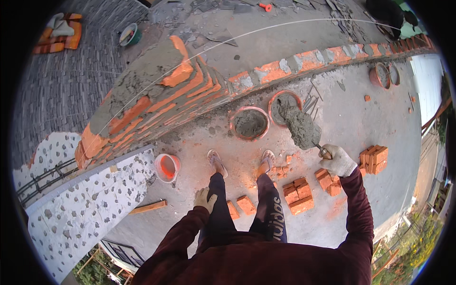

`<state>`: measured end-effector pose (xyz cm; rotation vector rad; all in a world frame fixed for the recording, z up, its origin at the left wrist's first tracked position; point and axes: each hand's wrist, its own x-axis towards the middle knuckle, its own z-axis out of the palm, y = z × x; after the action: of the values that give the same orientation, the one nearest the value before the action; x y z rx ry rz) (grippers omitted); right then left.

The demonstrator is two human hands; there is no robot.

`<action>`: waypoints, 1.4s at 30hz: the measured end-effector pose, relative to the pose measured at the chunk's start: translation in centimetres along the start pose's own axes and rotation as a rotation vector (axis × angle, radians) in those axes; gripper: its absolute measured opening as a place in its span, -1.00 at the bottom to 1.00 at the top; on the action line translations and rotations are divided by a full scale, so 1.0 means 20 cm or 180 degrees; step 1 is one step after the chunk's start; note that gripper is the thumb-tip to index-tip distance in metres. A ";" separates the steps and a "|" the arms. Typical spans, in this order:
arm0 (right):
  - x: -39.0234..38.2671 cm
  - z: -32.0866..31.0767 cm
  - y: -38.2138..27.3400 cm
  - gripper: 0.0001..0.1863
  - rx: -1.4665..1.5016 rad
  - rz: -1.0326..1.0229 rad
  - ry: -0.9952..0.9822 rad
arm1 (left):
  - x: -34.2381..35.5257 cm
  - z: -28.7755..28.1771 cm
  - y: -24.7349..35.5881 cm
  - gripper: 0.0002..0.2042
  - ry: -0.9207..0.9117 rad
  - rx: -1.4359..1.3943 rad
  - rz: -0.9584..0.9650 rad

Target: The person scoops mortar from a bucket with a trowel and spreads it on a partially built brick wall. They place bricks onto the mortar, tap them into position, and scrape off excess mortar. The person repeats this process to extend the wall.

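Note:
My right hand (338, 160), in a pale glove, grips the handle of a trowel (324, 151) heaped with grey mortar (304, 128). The mortar overlaps the lower right of a round tub (271, 102) of mortar, beside a second tub (232, 124) of grey mortar. My left hand (205, 199), also gloved, lies open against my left thigh with nothing in it. Left of my feet stands a small bucket (158, 172) with an orange inside. A partly built brick wall (135, 114) with mortar on top rises ahead to the left.
A low brick course (313, 59) runs rightward under a taut string. Brick stacks (298, 197) lie around my feet, more tubs (380, 75) at far right. A speckled white slab (85, 204) and wooden strip (147, 206) are at left. A dark figure or object (389, 16) is partly visible at top right.

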<state>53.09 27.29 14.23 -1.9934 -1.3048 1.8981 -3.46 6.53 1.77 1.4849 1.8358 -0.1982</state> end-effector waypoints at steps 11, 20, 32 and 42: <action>-0.35 0.15 -2.01 -0.80 -0.2153 -0.1654 -0.0396 | 0.07 -0.22 -0.32 -0.31 0.0049 -0.0632 -0.0651; 0.06 0.94 -2.29 -0.80 -0.4450 -0.3432 0.2085 | 0.04 -0.47 -0.69 -0.25 0.0124 -0.1179 -0.0843; -0.47 1.15 -2.46 -0.57 -0.2814 -0.1206 0.0157 | 0.54 -0.53 -1.22 -0.38 -0.1103 -0.0308 -0.0109; -0.46 1.09 -2.42 -0.57 -0.2416 -0.0233 0.0375 | 0.84 -0.40 -1.02 -0.44 -0.0969 -0.1469 0.0432</action>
<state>11.56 41.72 45.31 -2.2432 -2.2558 1.3211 -25.94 17.56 -9.71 1.1744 1.4129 0.0627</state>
